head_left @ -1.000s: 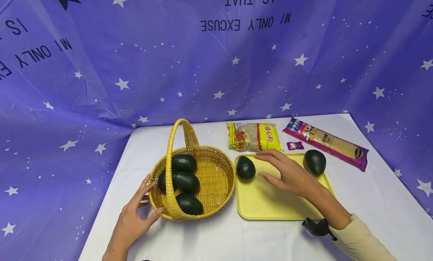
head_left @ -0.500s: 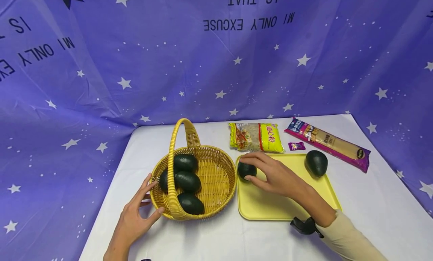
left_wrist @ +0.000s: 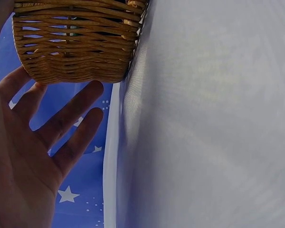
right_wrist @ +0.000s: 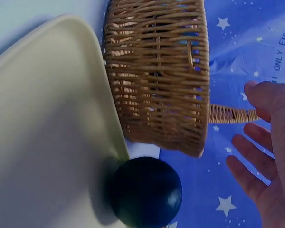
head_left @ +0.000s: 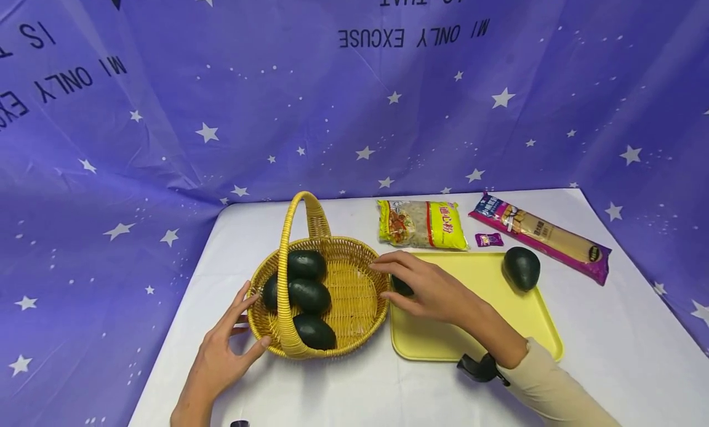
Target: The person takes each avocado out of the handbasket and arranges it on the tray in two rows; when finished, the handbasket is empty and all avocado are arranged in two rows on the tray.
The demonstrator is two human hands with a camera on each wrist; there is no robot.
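Note:
A yellow wicker basket [head_left: 354,291] with a tall handle holds several dark green avocados [head_left: 310,296] on its left side. My left hand [head_left: 218,356] is at the basket's left side, fingers spread and thumb by the rim. Over the left end of a yellow tray [head_left: 487,325], my right hand [head_left: 432,291] reaches to the basket's right rim, holding nothing. Beneath it, partly hidden in the head view, one avocado [right_wrist: 146,192] sits at the tray's corner beside the basket. A second avocado [head_left: 522,269] rests at the tray's right end.
Behind the tray lie a yellow bag of pasta [head_left: 423,224], a small purple packet [head_left: 489,239] and a long purple packet of noodles [head_left: 540,237]. A starry purple cloth [head_left: 332,107] hangs behind the white table [head_left: 354,393].
My right hand has moved left, from above the tray past the near avocado to the basket's right rim. That avocado stays on the tray. My left hand keeps its place.

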